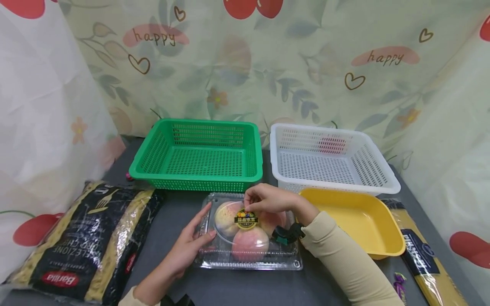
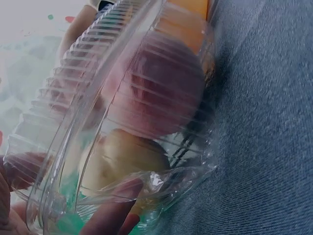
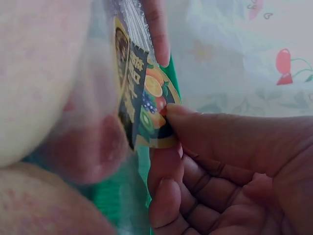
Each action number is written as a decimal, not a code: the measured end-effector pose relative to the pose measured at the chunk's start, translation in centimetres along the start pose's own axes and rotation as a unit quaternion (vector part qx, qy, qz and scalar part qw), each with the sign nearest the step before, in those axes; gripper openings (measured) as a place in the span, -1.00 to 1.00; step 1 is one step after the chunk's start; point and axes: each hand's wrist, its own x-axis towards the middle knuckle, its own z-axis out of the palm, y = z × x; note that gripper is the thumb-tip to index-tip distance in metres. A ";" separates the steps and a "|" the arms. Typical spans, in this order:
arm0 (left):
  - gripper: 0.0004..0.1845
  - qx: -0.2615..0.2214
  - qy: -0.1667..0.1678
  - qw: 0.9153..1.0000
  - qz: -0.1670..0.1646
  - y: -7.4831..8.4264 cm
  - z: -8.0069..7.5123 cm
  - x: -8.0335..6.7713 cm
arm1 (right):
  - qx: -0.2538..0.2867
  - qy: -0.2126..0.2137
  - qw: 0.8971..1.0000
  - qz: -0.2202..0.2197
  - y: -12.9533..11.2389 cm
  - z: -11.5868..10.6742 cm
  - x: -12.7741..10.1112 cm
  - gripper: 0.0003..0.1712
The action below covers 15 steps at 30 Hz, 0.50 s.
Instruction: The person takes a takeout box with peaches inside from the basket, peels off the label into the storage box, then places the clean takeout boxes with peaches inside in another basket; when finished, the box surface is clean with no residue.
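Note:
A clear plastic clamshell box [image 1: 250,255] [image 2: 146,73] of three peaches [image 1: 245,243] [image 2: 156,93] lies on the grey table in front of me. A round fruit sticker [image 1: 246,219] [image 3: 146,107] sits on its lid. My right hand [image 1: 250,207] [image 3: 166,120] pinches the sticker's upper edge between thumb and curled fingers. My left hand [image 1: 199,231] lies against the box's left side with straight fingers, its thumb on the lid. In the left wrist view its fingertips [image 2: 110,215] show through the plastic at the box's edge.
A green basket [image 1: 199,127] and a white basket [image 1: 329,134] stand empty behind the box. A yellow tray [image 1: 360,221] lies to the right, under my right forearm's side. A Barilla pasta bag [image 1: 88,238] lies at the left and a spaghetti packet [image 1: 425,250] at the right.

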 end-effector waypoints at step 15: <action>-0.21 -0.002 -0.010 1.000 0.002 0.0 0.0 0.0 | 0.048 -0.001 0.999 -0.016 0.2 -0.1 0.0 -0.88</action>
